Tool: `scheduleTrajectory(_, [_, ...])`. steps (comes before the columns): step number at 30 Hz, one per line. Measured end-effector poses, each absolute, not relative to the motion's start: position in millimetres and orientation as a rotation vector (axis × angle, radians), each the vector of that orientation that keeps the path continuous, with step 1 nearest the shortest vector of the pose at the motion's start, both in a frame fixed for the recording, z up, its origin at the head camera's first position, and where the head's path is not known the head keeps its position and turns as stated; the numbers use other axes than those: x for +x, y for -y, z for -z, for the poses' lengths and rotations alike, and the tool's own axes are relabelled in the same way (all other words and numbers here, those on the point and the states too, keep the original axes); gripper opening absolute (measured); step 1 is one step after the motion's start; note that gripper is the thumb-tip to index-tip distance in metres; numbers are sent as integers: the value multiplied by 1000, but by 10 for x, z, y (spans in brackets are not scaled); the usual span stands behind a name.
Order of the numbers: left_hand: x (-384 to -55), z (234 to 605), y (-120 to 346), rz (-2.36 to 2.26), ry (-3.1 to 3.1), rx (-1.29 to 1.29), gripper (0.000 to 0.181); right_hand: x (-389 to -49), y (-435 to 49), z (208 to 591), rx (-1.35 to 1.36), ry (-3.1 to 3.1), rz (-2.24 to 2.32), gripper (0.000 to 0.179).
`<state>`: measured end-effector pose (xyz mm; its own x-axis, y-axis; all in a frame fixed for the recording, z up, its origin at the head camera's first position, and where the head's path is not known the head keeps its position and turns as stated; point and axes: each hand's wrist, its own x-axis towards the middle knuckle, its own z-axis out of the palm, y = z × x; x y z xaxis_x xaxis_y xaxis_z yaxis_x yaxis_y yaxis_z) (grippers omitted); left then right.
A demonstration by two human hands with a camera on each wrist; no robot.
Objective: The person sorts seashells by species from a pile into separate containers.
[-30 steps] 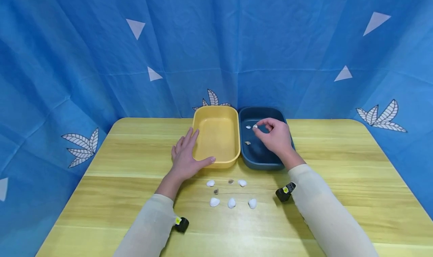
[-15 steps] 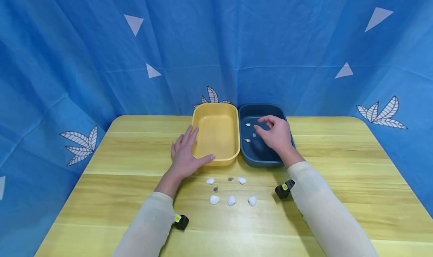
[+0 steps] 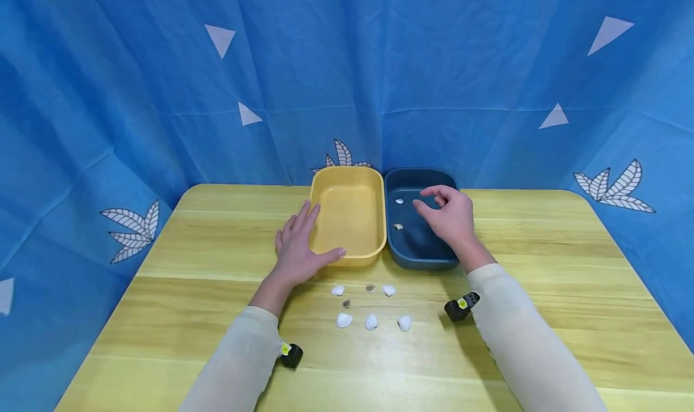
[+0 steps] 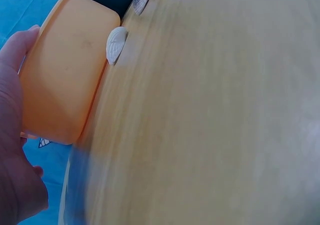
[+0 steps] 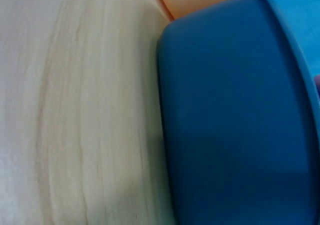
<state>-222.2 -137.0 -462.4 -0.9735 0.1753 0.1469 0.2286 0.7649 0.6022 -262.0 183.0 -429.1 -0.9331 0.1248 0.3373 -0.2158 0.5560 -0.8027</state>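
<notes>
Yellow tub (image 3: pixel 349 219): upright at left, its near-left corner spanned by the left hand (image 3: pixel 297 255). Blue tub (image 3: pixel 414 240): upright just beside it at right, below the right hand (image 3: pixel 451 216); toward its left side lie a white shell (image 3: pixel 399 201) and, nearer, a tan shell (image 3: pixel 398 226). Near both tubs: five larger white shells (image 3: pixel 344 320), two brown shells (image 3: pixel 346 303), spaced apart.

Booth-like nook: blue curtain (image 3: pixel 303 56), table (image 3: pixel 352 373)

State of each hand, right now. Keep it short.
Left hand: open, fingers spread against the yellow tub.
Right hand: open, thumb and forefinger parted over the blue tub, nothing visible between them.
</notes>
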Motion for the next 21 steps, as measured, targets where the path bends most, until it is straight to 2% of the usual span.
scheduleTrajectory(21, [-2223,4620,1356,1021,2865,-329,112,-2167,-1725,4153,287,2320,-1377,18])
